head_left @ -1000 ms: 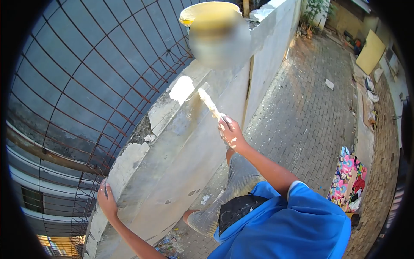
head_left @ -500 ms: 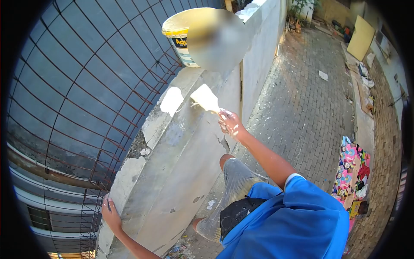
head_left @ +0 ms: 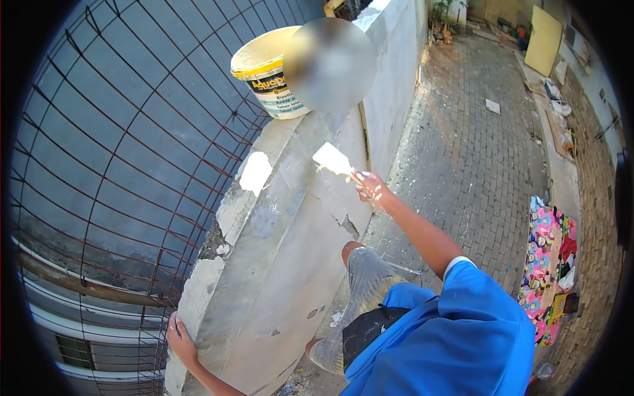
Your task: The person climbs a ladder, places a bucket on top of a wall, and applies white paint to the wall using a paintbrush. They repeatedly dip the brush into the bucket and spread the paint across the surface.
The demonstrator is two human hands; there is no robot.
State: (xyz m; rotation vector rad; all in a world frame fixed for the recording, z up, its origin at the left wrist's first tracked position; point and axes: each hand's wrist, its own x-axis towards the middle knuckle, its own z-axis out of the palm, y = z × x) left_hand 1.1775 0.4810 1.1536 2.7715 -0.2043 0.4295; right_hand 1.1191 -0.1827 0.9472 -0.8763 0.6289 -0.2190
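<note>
Sunlit outdoor ground sets the scene: a narrow yard of grey paving bricks (head_left: 462, 138) runs beside a long, rough cement wall (head_left: 277, 264). Against the wall's yard-facing side shows a flat, white-coated brush with a brownish handle (head_left: 332, 160); whether its head touches the cement, I cannot tell. The right hand (head_left: 371, 189), spotted white, has its grip closed around the handle, probably to leave the loaded head free in front. Nearby, on the wall's top toward the outer edge, lies a thick, bright white patch (head_left: 255, 173). Beyond it, a round white plastic bucket with a yellow rim (head_left: 274, 99), partly behind a blur, stands on the top, likely set there to be within reach. At the lower-left end of that top, the left hand (head_left: 181, 340) rests on the outer edge, its grip unclenched, perhaps for balance. Rusty steel mesh (head_left: 125, 134) rises past this edge.
</note>
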